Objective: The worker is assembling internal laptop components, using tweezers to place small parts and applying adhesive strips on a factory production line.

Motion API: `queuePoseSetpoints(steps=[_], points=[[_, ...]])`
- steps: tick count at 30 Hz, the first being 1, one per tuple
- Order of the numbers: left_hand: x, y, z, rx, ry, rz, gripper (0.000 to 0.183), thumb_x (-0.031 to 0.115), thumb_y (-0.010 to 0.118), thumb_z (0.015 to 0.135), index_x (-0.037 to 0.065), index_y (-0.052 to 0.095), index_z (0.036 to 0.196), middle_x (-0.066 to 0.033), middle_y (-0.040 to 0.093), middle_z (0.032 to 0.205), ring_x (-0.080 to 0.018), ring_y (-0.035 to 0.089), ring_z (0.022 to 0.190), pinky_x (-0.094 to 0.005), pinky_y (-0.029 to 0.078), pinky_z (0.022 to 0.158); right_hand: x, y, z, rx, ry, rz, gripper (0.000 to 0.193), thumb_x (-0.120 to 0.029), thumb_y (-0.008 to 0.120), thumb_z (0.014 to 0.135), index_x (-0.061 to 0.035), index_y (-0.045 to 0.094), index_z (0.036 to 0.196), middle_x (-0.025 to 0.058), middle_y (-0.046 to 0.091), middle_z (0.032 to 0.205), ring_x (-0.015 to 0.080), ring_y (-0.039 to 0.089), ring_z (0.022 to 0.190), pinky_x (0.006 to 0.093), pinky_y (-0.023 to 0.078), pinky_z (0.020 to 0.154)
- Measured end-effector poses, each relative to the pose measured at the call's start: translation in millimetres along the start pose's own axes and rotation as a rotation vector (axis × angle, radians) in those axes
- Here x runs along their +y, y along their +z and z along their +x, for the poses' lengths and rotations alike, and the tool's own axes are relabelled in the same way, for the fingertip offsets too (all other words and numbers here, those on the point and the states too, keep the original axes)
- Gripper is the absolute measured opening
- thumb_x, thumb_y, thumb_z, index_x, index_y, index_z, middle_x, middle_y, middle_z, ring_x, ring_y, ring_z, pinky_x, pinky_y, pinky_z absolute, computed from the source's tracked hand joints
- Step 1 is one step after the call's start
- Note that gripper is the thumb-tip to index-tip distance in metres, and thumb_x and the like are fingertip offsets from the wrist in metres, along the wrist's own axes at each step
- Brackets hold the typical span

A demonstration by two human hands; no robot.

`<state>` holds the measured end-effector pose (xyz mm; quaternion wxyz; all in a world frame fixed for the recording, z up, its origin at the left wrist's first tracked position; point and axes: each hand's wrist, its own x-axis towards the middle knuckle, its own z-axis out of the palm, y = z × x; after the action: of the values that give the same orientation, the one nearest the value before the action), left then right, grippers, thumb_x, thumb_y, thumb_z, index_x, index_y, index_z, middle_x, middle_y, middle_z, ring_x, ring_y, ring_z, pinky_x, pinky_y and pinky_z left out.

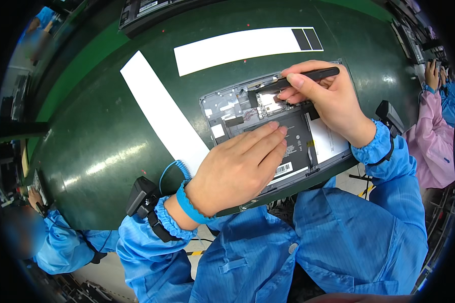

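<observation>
An opened laptop base point(228, 103) lies at the table's near edge, its inner parts exposed. My left hand point(237, 166) rests flat across its lower left part, fingers stretched out together over the black battery point(297, 146). Black tweezers point(321, 74) are pinched between the thumb and fingers of my right hand point(333, 101). Their thin end points left and down over the circuit board point(268, 103), where my fingers partly hide the tips. A blue wrist strap point(187, 204) with a coiled cord circles my left wrist.
Two long white strips lie on the dark green table: one slanting strip point(159, 103) left of the laptop, one strip with black patches point(237, 48) beyond it. A black device point(151, 12) stands at the far edge. Other people work at both sides, including a pink sleeve point(432, 136).
</observation>
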<state>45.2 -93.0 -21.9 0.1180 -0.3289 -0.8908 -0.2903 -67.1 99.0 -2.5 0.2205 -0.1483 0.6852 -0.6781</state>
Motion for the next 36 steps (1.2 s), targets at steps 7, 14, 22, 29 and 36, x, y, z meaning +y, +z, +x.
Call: queuePoseSetpoints(steps=[7,14,22,29,36], points=[[0.7,-0.4,1.8,0.004,-0.002,-0.014,0.031,0.003,0.069,0.073,0.0,0.067,0.103,-0.0121,0.065,0.117,-0.0268,0.062,0.113,-0.0337,0.053,0.09,-0.4,-13.1,-0.7,-0.15,-0.016,0.082,0.022,-0.011,0.065,0.092,0.0058,0.067,0.106,0.014,0.07,0.086,0.0165,0.069,0.076,0.025,0.056,0.067],[2.8,-1.8,0.9,-0.022,-0.025,-0.018,0.032,0.004,0.069,0.073,0.001,0.067,0.105,-0.0109,0.064,0.12,-0.0256,0.061,0.115,-0.0342,0.053,0.091,0.3,-5.1,1.4,-0.036,0.019,0.008,0.021,-0.011,0.065,0.092,0.0058,0.067,0.105,0.0138,0.07,0.088,0.0174,0.071,0.08,0.0263,0.058,0.072],[3.3,-1.4,-3.7,-0.029,-0.011,0.002,0.035,0.004,0.069,0.073,0.002,0.066,0.107,-0.0111,0.064,0.12,-0.0267,0.061,0.114,-0.0347,0.053,0.09,-1.1,-1.6,-1.2,-0.034,0.028,-0.026,0.023,-0.012,0.065,0.092,0.0061,0.066,0.106,0.014,0.07,0.089,0.0171,0.071,0.082,0.0255,0.058,0.074],[11.9,-7.3,3.8,-0.03,-0.238,0.196,0.054,0.02,0.074,0.071,0.0,0.06,0.119,-0.0204,0.051,0.133,-0.0377,0.052,0.119,-0.0437,0.046,0.098,-1.8,-3.0,0.9,-0.033,0.016,-0.022,0.023,-0.012,0.065,0.092,0.0063,0.066,0.105,0.0143,0.07,0.088,0.0168,0.071,0.082,0.0256,0.058,0.074],[16.5,-8.8,10.1,-0.086,-0.254,0.266,0.061,0.024,0.072,0.073,-0.003,0.053,0.125,-0.0268,0.042,0.139,-0.0439,0.041,0.128,-0.0475,0.037,0.106,-3.3,1.8,1.0,-0.007,-0.056,0.027,0.024,-0.011,0.064,0.093,0.0052,0.065,0.11,0.012,0.069,0.096,0.0155,0.068,0.086,0.0263,0.057,0.074]])
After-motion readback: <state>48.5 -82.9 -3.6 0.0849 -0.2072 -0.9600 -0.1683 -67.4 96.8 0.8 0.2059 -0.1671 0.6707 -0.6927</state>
